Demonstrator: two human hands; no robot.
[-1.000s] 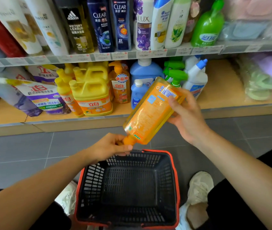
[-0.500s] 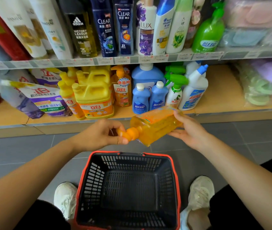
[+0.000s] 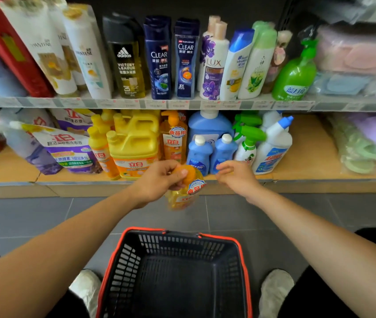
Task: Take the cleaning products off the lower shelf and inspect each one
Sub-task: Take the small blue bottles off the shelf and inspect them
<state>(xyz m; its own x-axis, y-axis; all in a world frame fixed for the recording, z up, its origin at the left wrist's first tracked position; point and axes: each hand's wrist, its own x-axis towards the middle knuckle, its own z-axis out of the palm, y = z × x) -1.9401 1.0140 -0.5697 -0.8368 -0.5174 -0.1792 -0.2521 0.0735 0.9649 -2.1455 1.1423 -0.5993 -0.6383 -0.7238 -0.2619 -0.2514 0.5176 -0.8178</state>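
My left hand grips the orange pump top of an orange dish-soap bottle, which hangs upright above the floor in front of the lower shelf. My right hand is off the bottle, just to its right, fingers relaxed and holding nothing, close to two small blue bottles. On the lower shelf stand a yellow jug, another orange pump bottle, a green-trigger spray bottle, a white bottle with a blue cap and purple refill pouches.
A black basket with a red rim stands on the grey tiled floor between my white shoes. The upper shelf carries shampoo and body-wash bottles. Bagged soft goods lie at the right of the lower shelf.
The orange bottle went from tilted and held in both hands to hanging upright from my left hand alone. My right hand let go and moved right toward the shelf.
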